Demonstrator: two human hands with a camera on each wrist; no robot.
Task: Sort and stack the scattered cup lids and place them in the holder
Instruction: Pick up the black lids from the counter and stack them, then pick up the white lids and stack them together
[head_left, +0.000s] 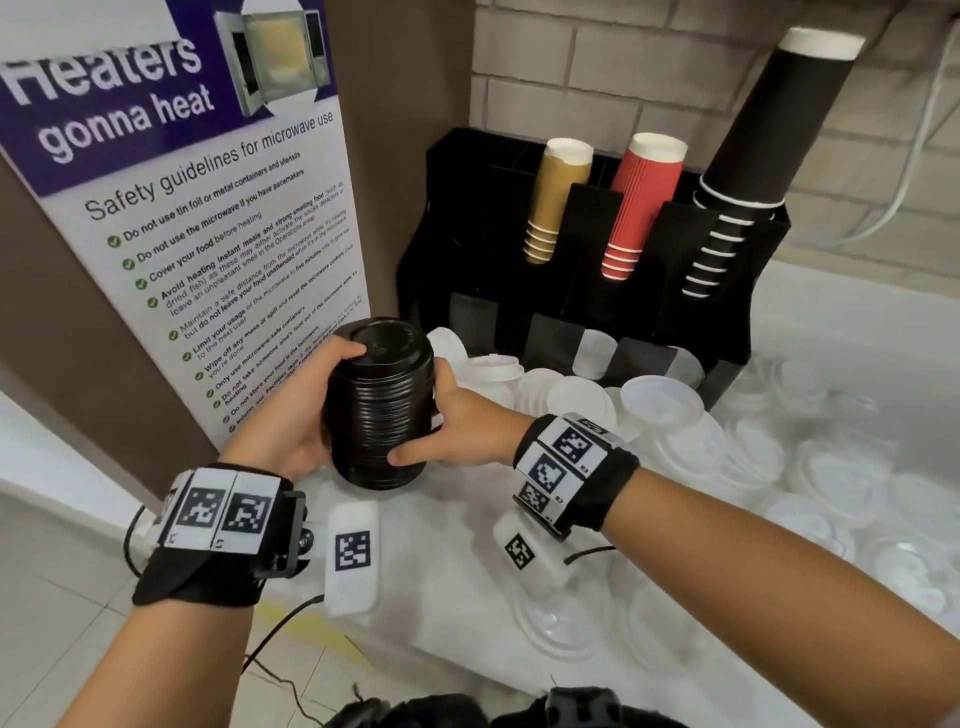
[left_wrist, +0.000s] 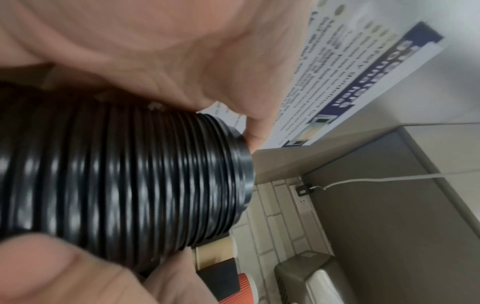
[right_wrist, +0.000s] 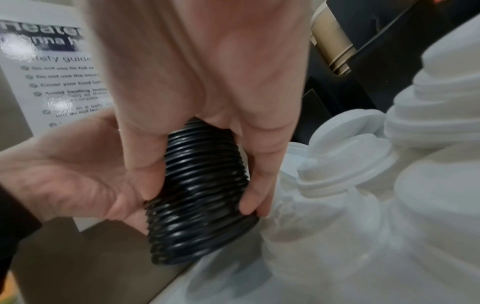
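Note:
A tall stack of black cup lids (head_left: 378, 410) is held upright between both hands, just above the white counter's left end. My left hand (head_left: 306, 410) wraps its left side, thumb on the top lid. My right hand (head_left: 447, 431) grips the right side, thumb low on the front. The left wrist view shows the ribbed black stack (left_wrist: 124, 185) under my palm; the right wrist view shows the black stack (right_wrist: 200, 195) pinched by both hands. The black holder (head_left: 582, 270) stands behind, with lid slots along its front. Scattered white lids (head_left: 675, 431) cover the counter to the right.
The holder carries stacks of tan cups (head_left: 556, 202), red cups (head_left: 639, 208) and black cups (head_left: 753, 171). A microwave safety poster (head_left: 218, 218) hangs on the brown panel at the left. A brick wall and a white cable (head_left: 904, 202) lie behind.

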